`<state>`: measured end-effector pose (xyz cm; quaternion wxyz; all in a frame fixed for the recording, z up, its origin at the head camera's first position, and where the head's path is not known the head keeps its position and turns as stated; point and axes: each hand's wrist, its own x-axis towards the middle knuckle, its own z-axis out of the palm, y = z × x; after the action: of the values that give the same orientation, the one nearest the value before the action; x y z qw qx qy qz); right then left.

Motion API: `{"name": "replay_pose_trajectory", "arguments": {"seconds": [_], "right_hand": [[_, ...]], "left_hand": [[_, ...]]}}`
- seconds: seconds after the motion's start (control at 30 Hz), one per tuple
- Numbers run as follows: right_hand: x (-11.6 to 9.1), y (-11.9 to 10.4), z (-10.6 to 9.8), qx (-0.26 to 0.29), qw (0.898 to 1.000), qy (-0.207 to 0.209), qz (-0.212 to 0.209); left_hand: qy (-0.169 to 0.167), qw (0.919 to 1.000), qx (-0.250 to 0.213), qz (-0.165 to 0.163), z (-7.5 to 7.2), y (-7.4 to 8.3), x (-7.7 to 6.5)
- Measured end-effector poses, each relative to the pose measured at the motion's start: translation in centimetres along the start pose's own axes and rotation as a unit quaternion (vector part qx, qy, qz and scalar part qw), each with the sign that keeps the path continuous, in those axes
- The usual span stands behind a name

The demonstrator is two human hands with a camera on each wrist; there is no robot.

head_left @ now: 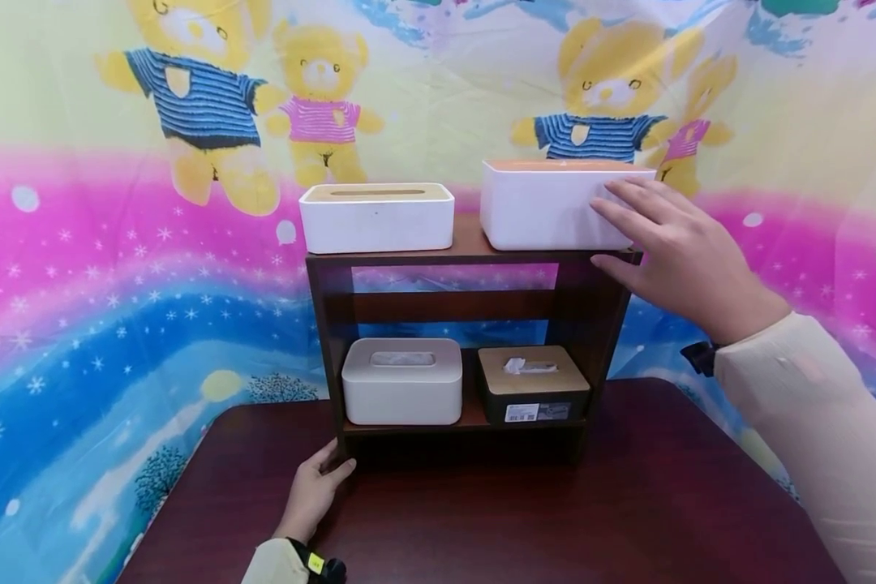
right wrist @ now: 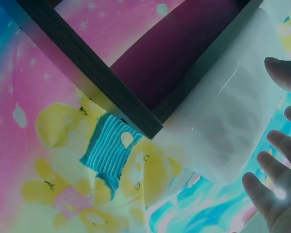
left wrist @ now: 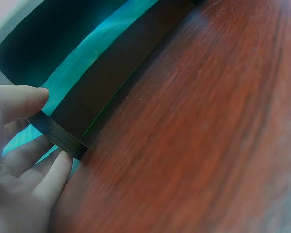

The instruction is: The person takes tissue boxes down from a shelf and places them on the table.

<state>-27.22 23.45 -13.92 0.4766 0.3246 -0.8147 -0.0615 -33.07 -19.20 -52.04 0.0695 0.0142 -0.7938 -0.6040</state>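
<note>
A dark brown wooden shelf (head_left: 453,307) stands on the table, bearing tissue boxes on two levels. At its lower left my left hand (head_left: 310,492) holds the foot of the side panel (left wrist: 56,133), thumb on one side and fingers on the other in the left wrist view. My right hand (head_left: 689,255) is raised by the upper right corner, fingers spread and holding nothing. It overlaps the right end of a tall white tissue box (head_left: 540,211) with an orange top; in the right wrist view the fingers (right wrist: 276,170) show apart from this box.
A lower white tissue box (head_left: 375,227) with a wooden lid sits on the top left. Below are a cream tissue box (head_left: 401,393) and a black one with a wooden lid (head_left: 533,373). A bear-printed cloth (head_left: 423,97) hangs behind the reddish-brown table (head_left: 467,527).
</note>
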Motion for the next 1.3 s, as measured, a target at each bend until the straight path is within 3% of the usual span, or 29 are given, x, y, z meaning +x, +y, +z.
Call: {"name": "replay_pose_trajectory", "arguments": {"seconds": [0.17,0.5,1.3], "right_hand": [[0.6,0.1,0.3,-0.015,1.0,0.0,-0.006],[1.1,0.3,0.8,-0.011,1.0,0.01,-0.003],[3.4,-0.4,2.0,-0.017,0.999,0.021,-0.023]], "left_hand": [[0.008,0.9998,0.0,-0.017,0.2,0.0,0.2],[0.01,0.9999,0.003,-0.002,0.1,0.1,0.2],[0.016,0.9998,-0.008,-0.007,0.3,0.3,0.0]]}}
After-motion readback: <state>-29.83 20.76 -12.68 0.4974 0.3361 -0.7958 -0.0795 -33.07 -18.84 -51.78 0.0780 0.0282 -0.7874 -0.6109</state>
